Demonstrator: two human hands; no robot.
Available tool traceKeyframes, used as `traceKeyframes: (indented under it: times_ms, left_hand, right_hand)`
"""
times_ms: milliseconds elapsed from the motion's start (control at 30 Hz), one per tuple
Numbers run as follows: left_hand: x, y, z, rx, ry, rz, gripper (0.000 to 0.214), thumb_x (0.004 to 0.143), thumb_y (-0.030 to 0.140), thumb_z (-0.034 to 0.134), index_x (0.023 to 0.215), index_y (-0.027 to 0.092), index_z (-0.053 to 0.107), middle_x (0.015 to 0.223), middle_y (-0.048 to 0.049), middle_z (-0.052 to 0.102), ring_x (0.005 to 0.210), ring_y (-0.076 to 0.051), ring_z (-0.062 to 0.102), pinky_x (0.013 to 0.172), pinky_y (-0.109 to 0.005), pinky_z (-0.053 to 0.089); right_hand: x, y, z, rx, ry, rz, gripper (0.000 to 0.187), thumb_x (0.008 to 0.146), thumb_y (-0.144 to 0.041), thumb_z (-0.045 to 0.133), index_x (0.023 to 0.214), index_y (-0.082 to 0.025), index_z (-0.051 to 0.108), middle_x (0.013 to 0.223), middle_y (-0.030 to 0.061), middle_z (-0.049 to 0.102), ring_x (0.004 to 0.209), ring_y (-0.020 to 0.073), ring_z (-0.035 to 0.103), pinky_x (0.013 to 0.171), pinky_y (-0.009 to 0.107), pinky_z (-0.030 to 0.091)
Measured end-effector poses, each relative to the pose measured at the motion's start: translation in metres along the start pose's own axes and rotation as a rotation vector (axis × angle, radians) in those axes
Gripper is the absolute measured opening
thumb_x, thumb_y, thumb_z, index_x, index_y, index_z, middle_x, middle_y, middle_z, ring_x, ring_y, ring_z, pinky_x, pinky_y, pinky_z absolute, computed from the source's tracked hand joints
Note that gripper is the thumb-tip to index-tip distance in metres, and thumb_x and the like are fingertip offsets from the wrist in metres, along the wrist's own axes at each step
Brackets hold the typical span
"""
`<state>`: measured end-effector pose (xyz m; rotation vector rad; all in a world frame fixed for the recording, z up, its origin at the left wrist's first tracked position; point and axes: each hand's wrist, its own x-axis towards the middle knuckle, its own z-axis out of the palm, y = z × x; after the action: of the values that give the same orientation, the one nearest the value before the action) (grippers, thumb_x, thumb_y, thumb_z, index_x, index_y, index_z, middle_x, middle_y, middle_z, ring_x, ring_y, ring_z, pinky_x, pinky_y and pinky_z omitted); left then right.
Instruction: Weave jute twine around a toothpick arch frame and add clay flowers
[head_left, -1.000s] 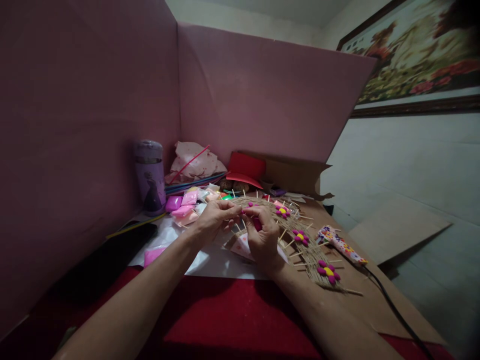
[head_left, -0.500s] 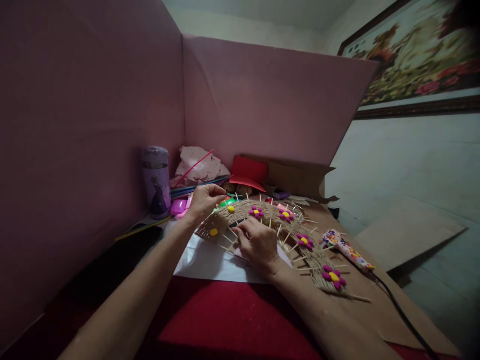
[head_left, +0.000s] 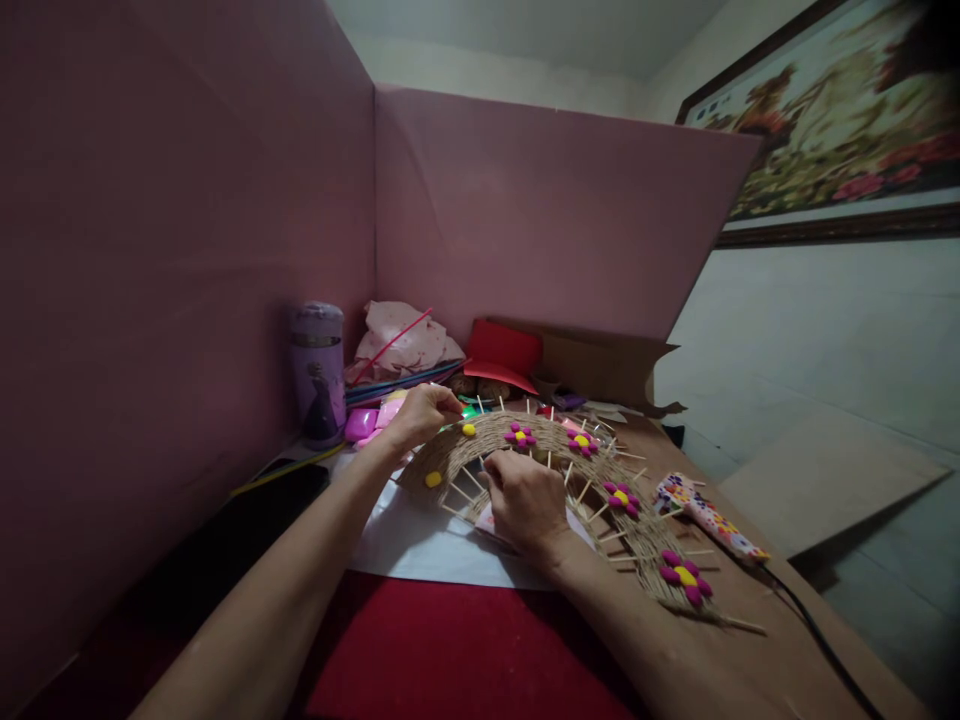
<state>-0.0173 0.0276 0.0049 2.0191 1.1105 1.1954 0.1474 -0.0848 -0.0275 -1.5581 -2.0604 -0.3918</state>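
Observation:
A woven twine arch [head_left: 556, 462] with wooden sticks poking out lies on the table, dotted with pink and yellow clay flowers [head_left: 520, 436] and two plain yellow dots [head_left: 433, 479]. My left hand [head_left: 421, 415] pinches the arch's upper left edge near a yellow dot. My right hand [head_left: 525, 500] rests curled on the inner rim of the arch, fingers closed over the sticks; what they hold is hidden.
A patterned glue gun [head_left: 709, 516] with a black cord lies right of the arch. White paper [head_left: 420, 545] sits under it on red cloth [head_left: 450, 650]. A purple bottle [head_left: 319, 372], pink clay packets [head_left: 367, 420], red paper and a cardboard box stand behind. Pink boards wall the left and back.
My left hand has moved from the middle of the arch to its upper left edge. My right hand slid down onto the inner rim. The view shifted slightly.

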Motion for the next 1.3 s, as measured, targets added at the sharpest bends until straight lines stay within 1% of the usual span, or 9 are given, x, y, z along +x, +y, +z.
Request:
traceKeyframes:
  times_ms: [367,567,800,867,933,1033,1133,1200,1300]
  left_hand:
    - [-0.004,-0.003,0.000,0.038,-0.017,0.024,0.004,0.058,0.015,0.066,0.061,0.014,0.068,0.058,0.0025,0.060,0.058,-0.009,0.051,0.057,-0.020,0.037]
    - [-0.004,-0.003,0.003,0.080,-0.024,0.033,0.005,0.061,0.016,0.064,0.062,0.013,0.068,0.060,0.0015,0.061,0.059,-0.010,0.051,0.055,-0.020,0.037]
    - [-0.005,0.000,0.006,0.141,-0.028,0.042,0.008,0.063,0.012,0.062,0.063,0.015,0.070,0.060,0.0011,0.062,0.058,-0.010,0.053,0.056,-0.020,0.038]
    - [-0.006,0.000,0.006,0.152,-0.031,0.038,0.012,0.064,0.009,0.061,0.066,0.015,0.071,0.064,-0.0002,0.065,0.060,-0.011,0.055,0.057,-0.020,0.039]
    - [-0.007,0.001,0.005,0.173,-0.025,0.044,0.018,0.065,0.009,0.059,0.074,0.016,0.073,0.071,-0.0018,0.067,0.065,-0.013,0.057,0.059,-0.021,0.040]
    - [-0.010,0.005,0.003,0.291,0.037,0.050,0.025,0.069,0.011,0.056,0.085,0.019,0.073,0.082,-0.0039,0.070,0.074,-0.015,0.059,0.065,-0.023,0.042]
    - [-0.015,0.013,0.000,0.441,0.098,0.030,0.028,0.068,0.010,0.054,0.086,0.019,0.073,0.086,-0.0057,0.070,0.076,-0.016,0.059,0.067,-0.024,0.041]
    - [-0.018,0.018,0.000,0.499,0.086,0.021,0.030,0.066,0.008,0.052,0.086,0.019,0.073,0.086,-0.0058,0.070,0.075,-0.016,0.058,0.066,-0.024,0.040]
    - [-0.022,0.023,0.001,0.570,0.026,-0.007,0.031,0.063,0.007,0.049,0.078,0.019,0.073,0.076,-0.0043,0.068,0.069,-0.016,0.056,0.062,-0.024,0.037]
  right_hand:
    - [-0.001,0.001,0.003,0.013,0.000,-0.002,0.006,0.083,-0.022,0.054,0.082,-0.020,0.059,0.081,0.0011,0.067,0.076,0.0159,0.060,0.059,0.026,0.028]
    - [0.000,0.001,0.003,0.014,-0.001,0.003,0.006,0.083,-0.021,0.054,0.082,-0.020,0.059,0.081,0.0009,0.067,0.075,0.0157,0.060,0.059,0.026,0.029]
    - [-0.001,0.001,0.002,0.024,-0.003,0.005,0.006,0.082,-0.021,0.054,0.082,-0.020,0.060,0.082,0.0008,0.068,0.076,0.0157,0.060,0.060,0.026,0.029]
    - [-0.001,0.001,0.002,0.022,-0.011,0.004,0.006,0.082,-0.021,0.054,0.082,-0.020,0.060,0.081,0.0011,0.067,0.076,0.0155,0.060,0.060,0.026,0.029]
    - [-0.001,0.000,0.001,0.020,-0.015,0.001,0.006,0.083,-0.021,0.054,0.082,-0.020,0.060,0.081,0.0013,0.067,0.076,0.0152,0.060,0.060,0.025,0.030]
    - [-0.001,0.000,0.001,0.016,-0.018,0.001,0.006,0.083,-0.021,0.053,0.082,-0.020,0.060,0.082,0.0011,0.067,0.076,0.0146,0.060,0.060,0.025,0.030]
    - [-0.001,0.000,0.002,0.012,-0.018,0.003,0.007,0.083,-0.021,0.053,0.082,-0.020,0.060,0.081,0.0008,0.067,0.075,0.0146,0.060,0.060,0.025,0.030]
    - [-0.001,0.001,0.002,0.010,-0.017,0.001,0.006,0.083,-0.022,0.054,0.082,-0.020,0.060,0.081,0.0007,0.067,0.075,0.0150,0.060,0.059,0.026,0.029]
    - [-0.001,0.001,0.001,0.005,-0.023,-0.003,0.005,0.082,-0.022,0.056,0.082,-0.020,0.060,0.082,0.0006,0.067,0.076,0.0153,0.060,0.059,0.026,0.029]
